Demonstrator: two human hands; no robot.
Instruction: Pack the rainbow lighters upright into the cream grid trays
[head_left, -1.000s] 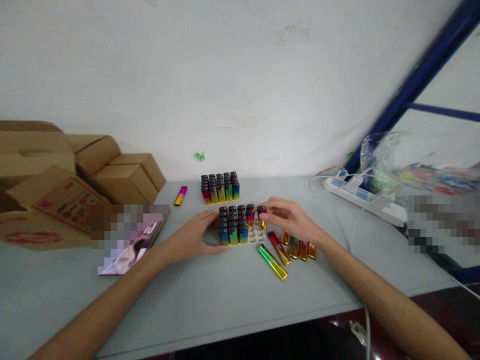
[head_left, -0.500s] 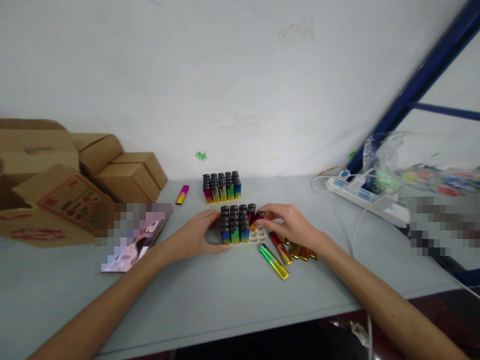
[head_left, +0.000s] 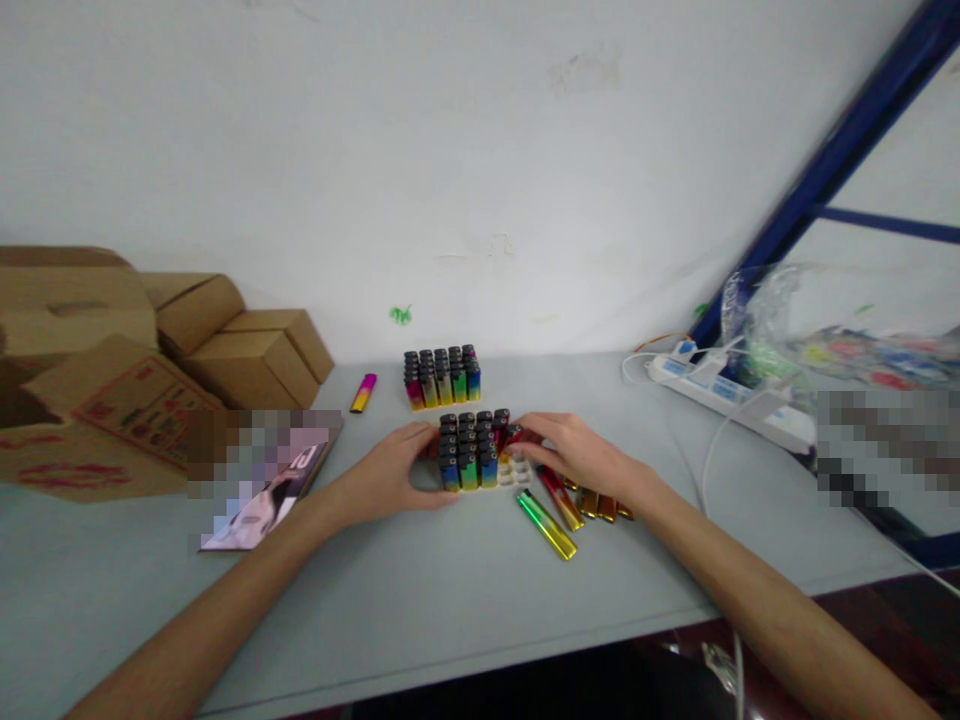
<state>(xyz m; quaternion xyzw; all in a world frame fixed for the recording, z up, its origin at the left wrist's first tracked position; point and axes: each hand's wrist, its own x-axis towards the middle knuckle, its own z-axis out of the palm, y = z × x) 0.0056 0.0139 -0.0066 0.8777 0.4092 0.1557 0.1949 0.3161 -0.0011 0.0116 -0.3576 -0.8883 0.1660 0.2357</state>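
My left hand [head_left: 394,470] grips the left side of a white tray [head_left: 517,471] that holds several upright lighters [head_left: 469,470] with black tops. On the tray's right side my right hand [head_left: 562,445] has its fingers around a red lighter [head_left: 513,434], standing beside another red one. Some round slots at the tray's front right show bare. Just right of the tray lie a red and gold lighter [head_left: 561,498] and a green and yellow one [head_left: 547,524]. Several gold-ended lighters [head_left: 598,503] lie partly under my right hand.
Behind stands a second block of lighters [head_left: 442,380], with a pink and yellow lighter [head_left: 363,393] to its left. Cardboard boxes [head_left: 255,360] and a picture-covered flat item [head_left: 274,490] are at left. A power strip [head_left: 731,402] with cables and a plastic bag [head_left: 772,320] are at right.
The red lighter at my right fingertips stands slightly lower and more to the left in the tray. My left hand keeps its hold. The view has shifted slightly.
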